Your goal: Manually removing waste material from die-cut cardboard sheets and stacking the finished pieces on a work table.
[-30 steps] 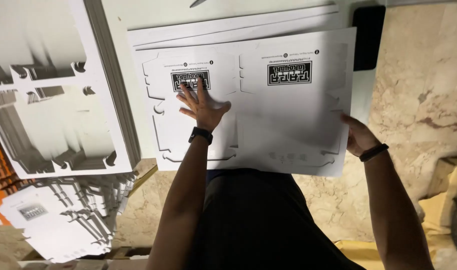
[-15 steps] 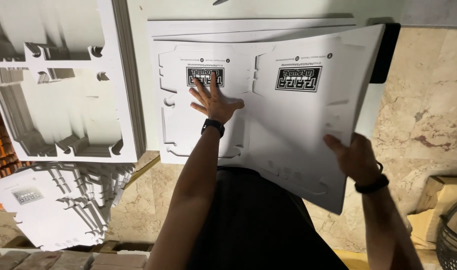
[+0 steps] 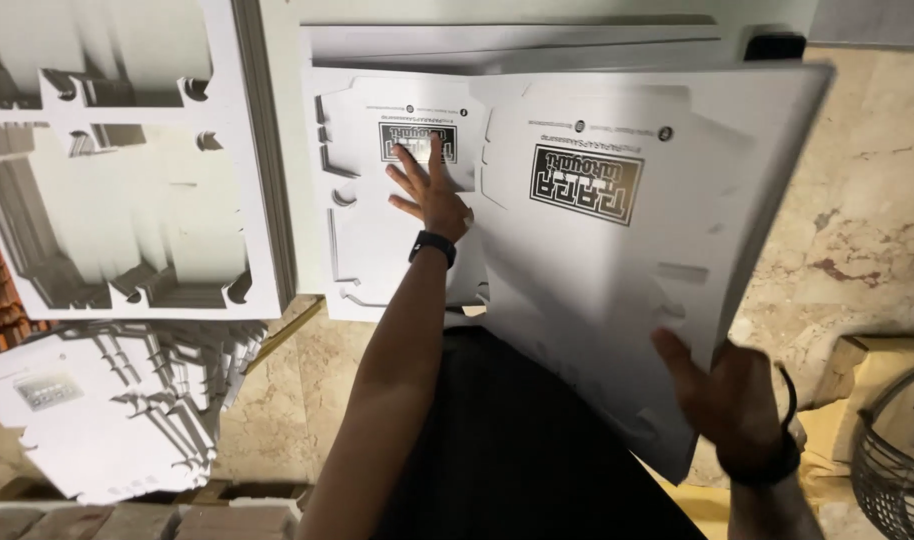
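My left hand [image 3: 432, 195] lies flat with its fingers [image 3: 409, 160] spread apart, pressing on the left half of a white die-cut cardboard sheet [image 3: 377, 240], a smooth, matte board with notched, cut-out contours along its left edge and a dark printed block just under my fingertips. The right half of that sheet [image 3: 627, 250] is lifted and tilted up off the stack of similar sheets [image 3: 517, 45] below, bending along the middle beside my left wrist; it is thin and stiff, with faint pressed score lines. My right hand [image 3: 732, 405] clamps its lower right corner, fingers over the top face, thumb hidden beneath. The stack sits at the far edge of the marble-patterned floor [image 3: 857, 230]. To the left lies a pile of white frame-like offcuts [image 3: 127, 200] with scalloped holes, and nearer me a fanned heap of cut box blanks [image 3: 107, 410]. A wire basket [image 3: 902, 450] stands at the right edge.
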